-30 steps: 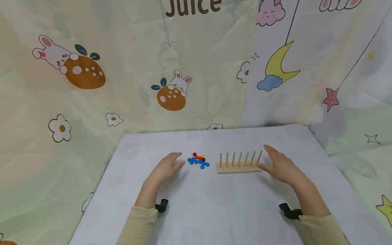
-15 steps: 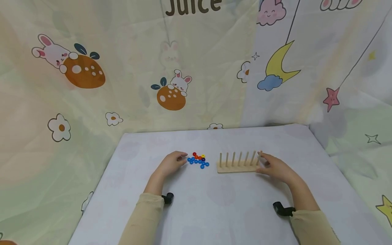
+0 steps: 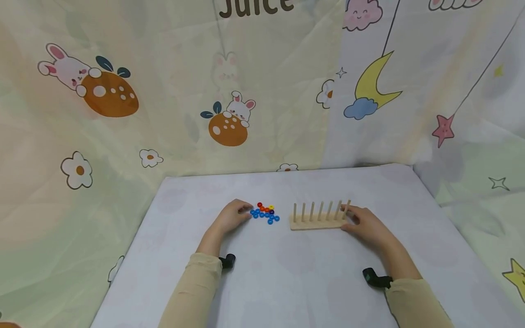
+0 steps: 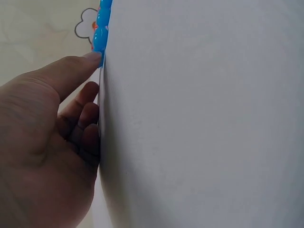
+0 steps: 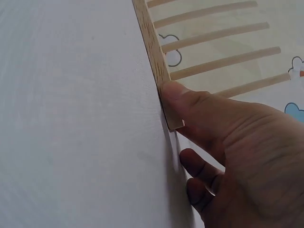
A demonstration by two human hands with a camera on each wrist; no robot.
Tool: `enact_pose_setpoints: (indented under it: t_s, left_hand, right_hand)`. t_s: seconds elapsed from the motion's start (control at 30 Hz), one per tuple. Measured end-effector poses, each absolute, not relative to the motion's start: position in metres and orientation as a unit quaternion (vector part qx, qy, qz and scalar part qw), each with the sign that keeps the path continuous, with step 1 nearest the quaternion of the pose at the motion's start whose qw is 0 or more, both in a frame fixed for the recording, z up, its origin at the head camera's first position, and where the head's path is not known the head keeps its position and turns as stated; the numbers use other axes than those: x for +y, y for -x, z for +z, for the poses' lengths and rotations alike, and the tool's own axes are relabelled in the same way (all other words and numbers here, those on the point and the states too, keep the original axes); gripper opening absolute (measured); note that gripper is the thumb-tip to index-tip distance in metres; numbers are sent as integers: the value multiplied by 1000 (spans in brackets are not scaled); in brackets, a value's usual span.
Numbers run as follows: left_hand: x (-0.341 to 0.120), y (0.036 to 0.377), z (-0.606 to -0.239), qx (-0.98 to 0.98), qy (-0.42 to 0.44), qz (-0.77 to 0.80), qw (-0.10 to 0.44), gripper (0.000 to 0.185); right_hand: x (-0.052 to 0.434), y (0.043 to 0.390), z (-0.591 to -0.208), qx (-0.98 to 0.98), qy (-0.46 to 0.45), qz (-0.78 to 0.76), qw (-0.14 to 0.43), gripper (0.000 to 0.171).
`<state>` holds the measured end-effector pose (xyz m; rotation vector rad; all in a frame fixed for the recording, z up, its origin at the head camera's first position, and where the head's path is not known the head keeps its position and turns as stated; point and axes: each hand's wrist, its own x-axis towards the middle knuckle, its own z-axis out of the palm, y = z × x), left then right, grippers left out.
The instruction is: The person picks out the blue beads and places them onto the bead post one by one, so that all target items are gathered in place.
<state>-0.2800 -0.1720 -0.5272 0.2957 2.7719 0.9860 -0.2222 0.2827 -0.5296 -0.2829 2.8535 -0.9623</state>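
Several small beads lie in a loose cluster on the table in the head view, mostly blue beads with a few red, orange, yellow and dark ones. My left hand rests at the cluster's left side with bent fingers. In the left wrist view its thumb tip overlaps the end blue bead; the index finger is hidden, so I cannot tell whether it pinches that bead. To the right stands a wooden peg rack with a row of bare upright pegs. My right hand grips the right end of its base, thumb on the near side.
A white cloth covers the table. Behind it hangs a printed curtain with rabbits, flowers and a moon. A black wrist mount sticks out from the left cuff, and another black mount from the right.
Both hands have moved inward, and their spread fingers have bent. The left has come up to the beads, and the right has taken hold of the rack's end. Beads and rack stay put.
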Motion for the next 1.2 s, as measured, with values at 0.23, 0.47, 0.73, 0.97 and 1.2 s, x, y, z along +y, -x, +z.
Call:
enact_pose_setpoints:
  t_s: [0.23,0.47,0.73,0.97,1.2]
  left_hand:
    - [-169,281,-528,940,-97,316,84,25]
    - [-165,282,-528,945,-86,304,83,23]
    - [-167,283,-527,945,-76,306,85,22]
    - [-168,281,-517,942,-60,323,70,21]
    - [-156,278,-496,938,-95,325,72,24]
  right_hand:
    - [282,220,-533,942,98,-318,46,65]
    - [284,218,-537,943,76,-321,53,65]
    - [284,221,-539,944,72,-320,41,63]
    - [284,221,-540,942,77,-324,36,62]
    - [284,221,-540,944,69,-322,33,61]
